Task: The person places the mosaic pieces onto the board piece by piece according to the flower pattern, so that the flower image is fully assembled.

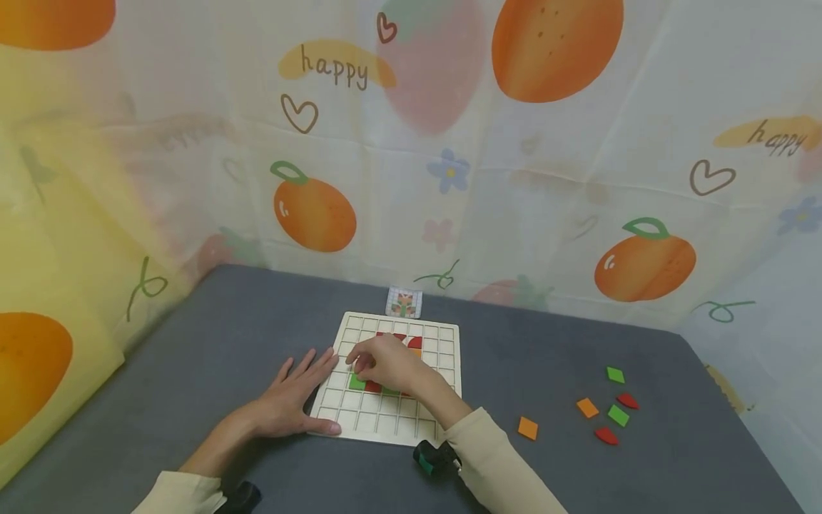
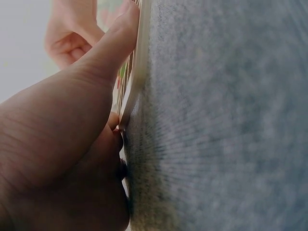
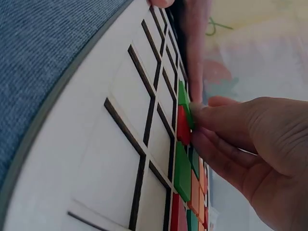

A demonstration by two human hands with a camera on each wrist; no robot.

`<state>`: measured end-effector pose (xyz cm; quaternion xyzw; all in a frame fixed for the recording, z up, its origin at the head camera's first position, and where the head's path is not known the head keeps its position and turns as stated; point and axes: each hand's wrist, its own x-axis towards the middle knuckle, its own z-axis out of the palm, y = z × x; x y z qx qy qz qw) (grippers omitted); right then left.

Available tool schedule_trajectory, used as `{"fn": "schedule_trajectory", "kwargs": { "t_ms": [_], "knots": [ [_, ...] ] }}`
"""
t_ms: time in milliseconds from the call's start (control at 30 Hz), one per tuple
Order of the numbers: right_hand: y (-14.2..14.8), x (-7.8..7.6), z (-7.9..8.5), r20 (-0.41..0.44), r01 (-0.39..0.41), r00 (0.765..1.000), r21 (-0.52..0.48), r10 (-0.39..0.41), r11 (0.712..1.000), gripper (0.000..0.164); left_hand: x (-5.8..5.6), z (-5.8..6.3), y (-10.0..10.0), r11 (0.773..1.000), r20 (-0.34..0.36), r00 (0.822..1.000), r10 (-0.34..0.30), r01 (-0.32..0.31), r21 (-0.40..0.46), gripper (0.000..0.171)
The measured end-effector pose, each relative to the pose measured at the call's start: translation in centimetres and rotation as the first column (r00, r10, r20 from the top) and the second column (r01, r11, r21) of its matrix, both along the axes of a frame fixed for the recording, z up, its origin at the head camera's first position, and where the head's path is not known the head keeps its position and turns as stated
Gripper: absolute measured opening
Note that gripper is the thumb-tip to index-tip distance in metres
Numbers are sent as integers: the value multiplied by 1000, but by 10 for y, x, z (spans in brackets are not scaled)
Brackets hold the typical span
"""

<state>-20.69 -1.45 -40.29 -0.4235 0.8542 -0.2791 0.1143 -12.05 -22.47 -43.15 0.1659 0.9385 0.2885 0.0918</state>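
Note:
A pale gridded board [image 1: 359, 421] lies on the table, with red, green and orange tiles set in its middle squares. Across its left edge my left hand [image 1: 292, 400] rests with fingers spread, the thumb [image 2: 113, 48] along the near side. My right hand [image 1: 388, 365] reaches over the board from the right. Its thumb and fingertips pinch a small green tile [image 3: 189, 115] at the left end of the near row of tiles. A red tile [image 3: 183, 127] lies beside it, then another green tile [image 3: 182, 171]. The right hand hides part of the pattern in the head view.
Loose tiles lie on the grey table [image 1: 501, 485] to the right: orange ones [image 1: 528, 428], green ones [image 1: 615, 375] and red ones [image 1: 606, 435]. Behind the board is a small printed card [image 1: 404, 303] with a coloured pattern. A fruit-printed curtain [image 1: 546, 193] hangs at the back.

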Motion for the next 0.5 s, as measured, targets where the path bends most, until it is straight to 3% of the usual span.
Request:
{"fn": "schedule_trajectory", "kwargs": {
  "t_ms": [500],
  "knots": [
    [-3, 2, -4, 8, -5, 1000, -24, 5, 1000, 21, -1, -2, -1, 1000, -12, 1000, -4, 4, -4, 115]
  ]
}}
